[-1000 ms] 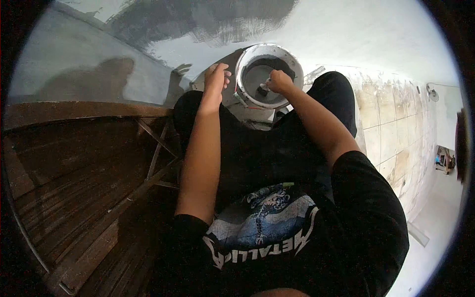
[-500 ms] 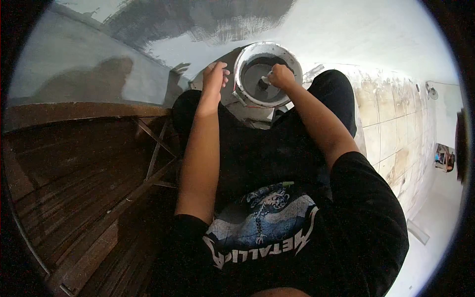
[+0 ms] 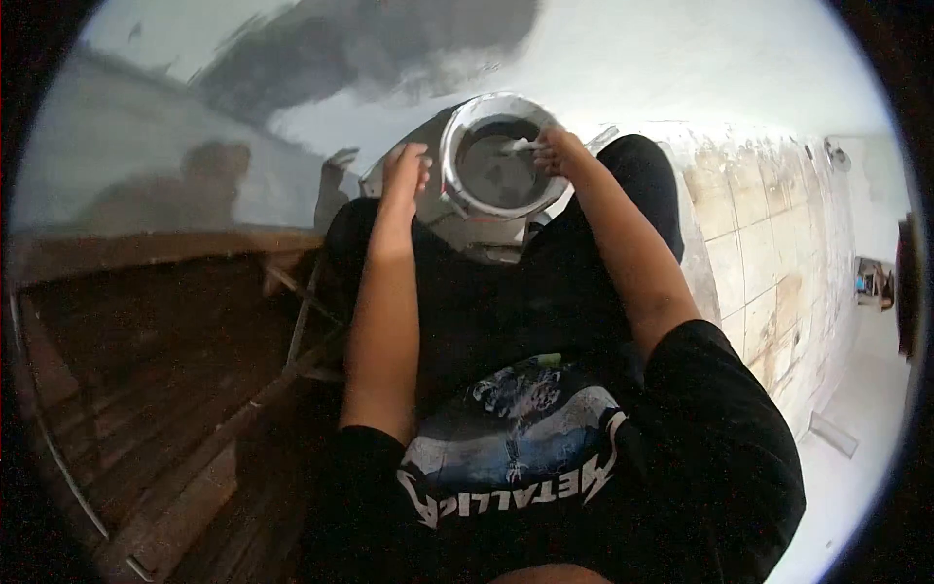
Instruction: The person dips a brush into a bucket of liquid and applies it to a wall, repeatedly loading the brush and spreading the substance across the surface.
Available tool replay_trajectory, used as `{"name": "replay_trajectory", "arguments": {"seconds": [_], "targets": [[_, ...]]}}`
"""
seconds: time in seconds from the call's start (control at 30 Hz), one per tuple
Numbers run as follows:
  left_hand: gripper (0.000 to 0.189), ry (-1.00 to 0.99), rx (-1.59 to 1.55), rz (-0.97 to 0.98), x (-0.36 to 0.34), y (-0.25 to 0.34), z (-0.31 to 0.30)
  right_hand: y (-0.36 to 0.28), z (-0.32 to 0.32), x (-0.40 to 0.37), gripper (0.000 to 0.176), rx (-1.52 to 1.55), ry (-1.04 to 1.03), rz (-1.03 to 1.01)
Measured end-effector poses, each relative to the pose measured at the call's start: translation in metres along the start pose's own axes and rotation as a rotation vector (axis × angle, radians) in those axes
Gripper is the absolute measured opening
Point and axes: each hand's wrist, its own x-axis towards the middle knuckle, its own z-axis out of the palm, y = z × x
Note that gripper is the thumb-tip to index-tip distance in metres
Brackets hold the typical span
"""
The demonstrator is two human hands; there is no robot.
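Note:
A white bucket (image 3: 453,156) with dark grey stuff inside stands in front of my knees. My right hand (image 3: 556,154) is over its right rim, fingers wrapped round the pale handle of a tool (image 3: 520,146) that reaches over the grey contents. The tool's far end is blurred. To the left of the bucket, my left hand (image 3: 405,173) hangs in the air near the rim, fingers loosely curled and not touching it. Nothing shows in that hand.
A wall with a dark grey patch (image 3: 389,44) rises ahead. Dark wooden boards on a metal frame (image 3: 146,360) lie at the left. Worn tiles (image 3: 749,234) run along the right. A fan (image 3: 837,156) shows far right.
My right hand has shifted slightly, and the tool in it now points left across the bucket instead of down into it. My left hand is a little lower and further left. The view has shifted slightly.

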Motion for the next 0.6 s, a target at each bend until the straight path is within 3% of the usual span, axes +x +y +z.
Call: {"name": "replay_trajectory", "arguments": {"seconds": [0.1,0.13,0.2,0.23,0.27,0.3,0.33,0.4,0.47,0.6], "targets": [[0.027,-0.121,-0.020,0.017,0.016,-0.021,0.000,-0.001,-0.018,-0.043,0.052,0.084,-0.194,0.030],[0.027,-0.233,0.081,0.051,0.030,-0.030,-0.003,-0.001,-0.024,-0.050,0.049,0.146,-0.259,0.073],[0.026,-0.263,0.130,0.038,0.024,-0.024,0.011,0.015,-0.028,-0.067,0.038,0.184,-0.333,-0.002],[0.025,-0.454,0.116,0.043,0.019,-0.022,0.010,0.022,-0.027,-0.069,0.036,0.146,-0.377,-0.041],[0.034,-0.476,0.226,-0.102,0.026,-0.023,0.017,0.031,-0.025,-0.066,0.034,0.205,-0.414,0.014],[0.047,-0.626,0.290,-0.143,0.025,-0.024,0.020,0.033,-0.020,-0.070,0.034,0.250,-0.374,0.065],[0.055,-0.652,0.339,-0.222,0.013,-0.019,0.035,0.036,-0.014,-0.068,0.030,0.276,-0.329,0.113],[0.067,-0.685,0.365,-0.341,-0.007,-0.008,0.055,0.046,-0.010,-0.062,0.026,0.136,-0.497,0.008],[0.074,-0.709,0.303,-0.426,-0.018,-0.009,0.063,0.062,0.004,-0.051,0.022,0.087,-0.578,0.026],[0.080,-0.638,0.399,-0.350,-0.022,-0.012,0.077,0.049,-0.005,-0.069,0.019,-0.038,-0.572,0.000]]}}
